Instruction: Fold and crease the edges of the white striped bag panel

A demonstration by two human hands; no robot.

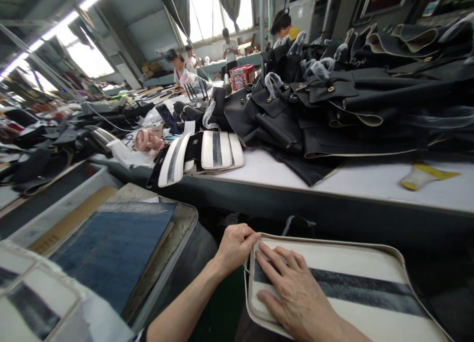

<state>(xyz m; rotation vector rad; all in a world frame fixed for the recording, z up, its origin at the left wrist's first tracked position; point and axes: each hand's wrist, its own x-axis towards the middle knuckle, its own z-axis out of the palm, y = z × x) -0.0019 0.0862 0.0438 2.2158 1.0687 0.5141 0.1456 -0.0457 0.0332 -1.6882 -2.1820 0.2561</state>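
A cream panel [355, 255] with rounded corners, a raised rim and a dark grey stripe along its length lies low in front of me, reaching toward the lower right. My left hand [237, 246] is closed at its far left corner, with thumb and fingers pinching the rim. Flat on the panel's left end rests my right hand [296, 287], its fingers stretched over the stripe and pointing at that same corner. The panel's lower right end runs out of view.
Beyond the panel, a white worktable [274, 169] carries smaller striped panels [217, 149], a pink fan [147, 140] and heaped black leather bags [326, 110]. A yellow-edged tape piece [425, 176] lies at right. On my left are a blue board [118, 243] and more striped panels [37, 297]. Several people work farther back.
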